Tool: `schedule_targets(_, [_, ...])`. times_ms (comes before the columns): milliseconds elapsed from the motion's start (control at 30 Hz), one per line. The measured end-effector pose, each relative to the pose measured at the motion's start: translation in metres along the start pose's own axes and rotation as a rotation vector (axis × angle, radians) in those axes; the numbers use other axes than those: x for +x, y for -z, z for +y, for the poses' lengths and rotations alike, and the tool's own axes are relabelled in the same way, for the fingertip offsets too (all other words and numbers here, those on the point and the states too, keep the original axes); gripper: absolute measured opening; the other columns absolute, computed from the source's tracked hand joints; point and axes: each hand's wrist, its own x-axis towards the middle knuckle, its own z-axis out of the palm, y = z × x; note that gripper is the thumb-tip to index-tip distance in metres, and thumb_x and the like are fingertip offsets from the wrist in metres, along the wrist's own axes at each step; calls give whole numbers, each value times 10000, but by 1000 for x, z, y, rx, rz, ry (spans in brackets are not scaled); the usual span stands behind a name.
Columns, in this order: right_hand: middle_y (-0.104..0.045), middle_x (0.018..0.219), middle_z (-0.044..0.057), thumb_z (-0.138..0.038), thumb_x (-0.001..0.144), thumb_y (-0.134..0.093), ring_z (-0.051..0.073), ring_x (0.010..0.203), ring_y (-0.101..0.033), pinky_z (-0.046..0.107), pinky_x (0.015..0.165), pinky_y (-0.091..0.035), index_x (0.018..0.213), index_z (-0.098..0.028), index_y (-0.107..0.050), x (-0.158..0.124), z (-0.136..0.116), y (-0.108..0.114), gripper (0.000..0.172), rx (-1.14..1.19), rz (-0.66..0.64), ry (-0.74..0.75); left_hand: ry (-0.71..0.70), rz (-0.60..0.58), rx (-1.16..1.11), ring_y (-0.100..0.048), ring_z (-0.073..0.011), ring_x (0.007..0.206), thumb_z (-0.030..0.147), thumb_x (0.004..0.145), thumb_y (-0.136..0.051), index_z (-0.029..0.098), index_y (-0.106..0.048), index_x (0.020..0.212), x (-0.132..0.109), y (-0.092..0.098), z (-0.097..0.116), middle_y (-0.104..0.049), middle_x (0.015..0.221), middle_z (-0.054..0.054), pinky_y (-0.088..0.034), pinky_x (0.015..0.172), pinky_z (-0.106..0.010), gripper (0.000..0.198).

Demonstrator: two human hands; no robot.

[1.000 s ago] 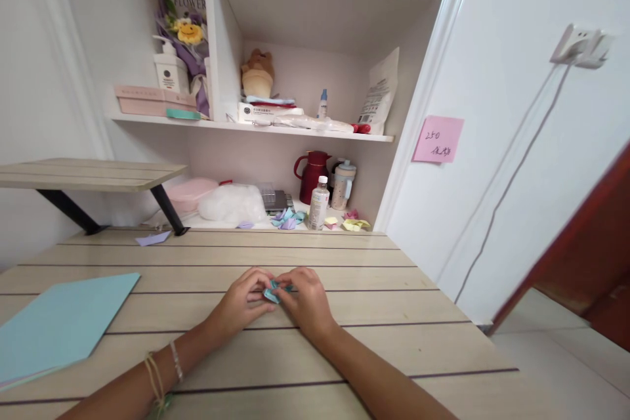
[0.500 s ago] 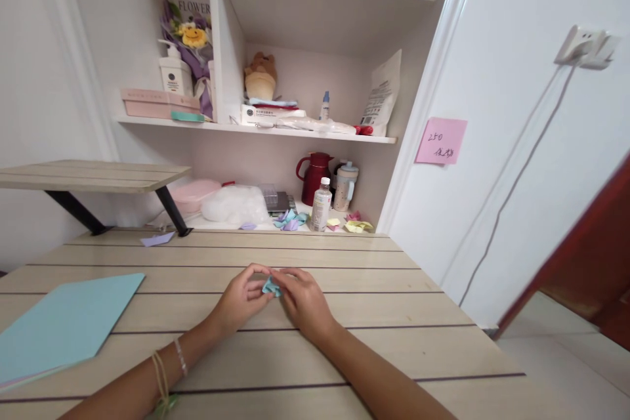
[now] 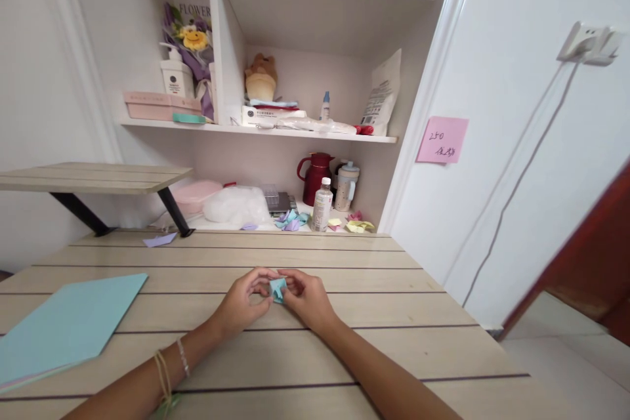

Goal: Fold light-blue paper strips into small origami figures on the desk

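Note:
A small folded piece of light blue paper (image 3: 277, 289) is held between my two hands above the middle of the wooden desk (image 3: 236, 367). My left hand (image 3: 245, 296) grips its left side with curved fingers and thumb. On the other side my right hand (image 3: 306, 296) pinches the paper, its thumb at the front edge. The paper's folds face up toward me, and its far side is partly hidden by fingers. A stack of light blue paper sheets (image 3: 73, 318) lies on the desk to the left of my left arm.
A purple paper scrap (image 3: 160, 240) lies by the leg of a small raised shelf (image 3: 93, 177). Along the desk's back edge are folded paper pieces (image 3: 292, 220), a clear bottle (image 3: 322, 207), a red jug (image 3: 315, 177) and a plastic bag (image 3: 236, 205).
The blue paper has been turned in my hands, so more of its folded face shows. My right fingers have shifted to its right side, uncovering it.

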Motion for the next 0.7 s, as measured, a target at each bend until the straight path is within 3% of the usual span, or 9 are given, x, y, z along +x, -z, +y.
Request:
schedule_targets(167, [-662, 698, 16, -110, 641, -542, 134, 601, -606, 231, 563, -497, 919, -161, -623, 2, 4, -3, 294, 27, 66, -67, 2, 13, 13, -606, -178, 792, 121, 677, -545, 178, -553, 957, 0, -2, -3, -638, 893, -65, -476, 696, -276, 286])
schedule_targets(367, [-662, 660, 12, -125, 653, -541, 150, 585, -621, 243, 550, -496, 853, -179, -582, 1, -2, -8, 211, -22, 107, -78, 96, 129, 56, -610, -170, 634, 188, 681, -546, 180, -562, 901, 2, -5, -8, -637, 707, -14, -477, 580, -256, 221])
schedule_targets(500, [-658, 674, 12, -123, 680, -528, 154, 601, -625, 238, 547, -492, 835, -192, -535, -2, -4, -12, 169, -49, 93, -31, 119, 155, 24, -611, -162, 609, 164, 651, -541, 199, -535, 784, 3, -6, -8, -618, 673, 14, -473, 537, -237, 137])
schedule_targets(700, [-658, 756, 13, -104, 735, -472, 151, 663, -612, 253, 636, -482, 863, -209, -572, -5, -9, -9, 193, -204, 52, 121, 188, 90, -203, -609, -135, 508, 188, 657, -552, 194, -490, 808, 6, -3, -5, -603, 611, 41, -479, 502, -242, 163])
